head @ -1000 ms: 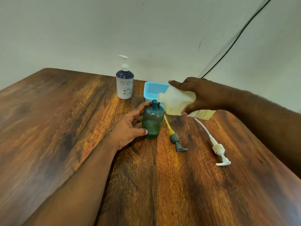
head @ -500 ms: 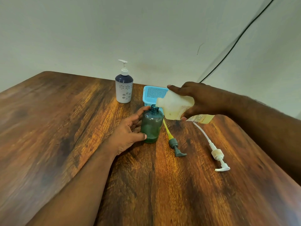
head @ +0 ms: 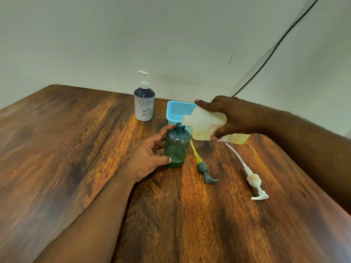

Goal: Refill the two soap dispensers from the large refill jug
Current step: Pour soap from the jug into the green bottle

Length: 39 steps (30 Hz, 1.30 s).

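Note:
A dark green translucent dispenser bottle (head: 176,147) stands open-necked in the middle of the wooden table (head: 76,149), with a little green liquid at its bottom. My left hand (head: 150,154) holds it from the left, thumb and fingers curled round its body. My right hand (head: 231,116) grips the pale yellowish refill jug (head: 205,124), tipped on its side with its mouth just above the green bottle's neck. A second dispenser (head: 144,103), white with a dark blue top and its pump on, stands behind to the left.
A grey pump head with a yellow tube (head: 203,168) lies right of the green bottle. A white pump with a long tube (head: 252,179) lies further right. A blue mesh basket (head: 178,111) sits behind the jug, near the wall.
The view has shifted slightly. The jug stays tipped over the green bottle's neck, and both hands keep their holds.

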Motion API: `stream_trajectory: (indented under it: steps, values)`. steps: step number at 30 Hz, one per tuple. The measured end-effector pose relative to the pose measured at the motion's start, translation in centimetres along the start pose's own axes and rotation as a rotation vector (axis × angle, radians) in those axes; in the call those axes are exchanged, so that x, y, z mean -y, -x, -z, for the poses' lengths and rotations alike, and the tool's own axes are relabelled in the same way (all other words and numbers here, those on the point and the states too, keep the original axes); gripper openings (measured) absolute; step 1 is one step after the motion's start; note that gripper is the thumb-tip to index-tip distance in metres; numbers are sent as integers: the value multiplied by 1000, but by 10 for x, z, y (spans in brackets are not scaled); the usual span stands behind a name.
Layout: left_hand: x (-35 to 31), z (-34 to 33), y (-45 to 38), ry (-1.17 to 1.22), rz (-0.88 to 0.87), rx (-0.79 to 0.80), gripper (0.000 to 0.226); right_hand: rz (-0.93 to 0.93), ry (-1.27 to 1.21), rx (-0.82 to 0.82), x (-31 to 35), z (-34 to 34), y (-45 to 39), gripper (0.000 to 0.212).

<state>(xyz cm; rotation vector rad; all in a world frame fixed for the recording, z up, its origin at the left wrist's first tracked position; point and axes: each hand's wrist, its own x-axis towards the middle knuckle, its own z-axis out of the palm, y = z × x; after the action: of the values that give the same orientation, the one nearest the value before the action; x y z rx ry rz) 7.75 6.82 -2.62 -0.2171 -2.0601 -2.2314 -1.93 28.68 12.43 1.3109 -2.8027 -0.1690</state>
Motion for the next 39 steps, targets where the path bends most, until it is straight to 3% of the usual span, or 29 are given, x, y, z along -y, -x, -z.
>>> stream_trajectory:
  steps: [39]
  values:
    - [7,2,-2,-40,-13,9,93,-10,-1,21,1,1,1,102]
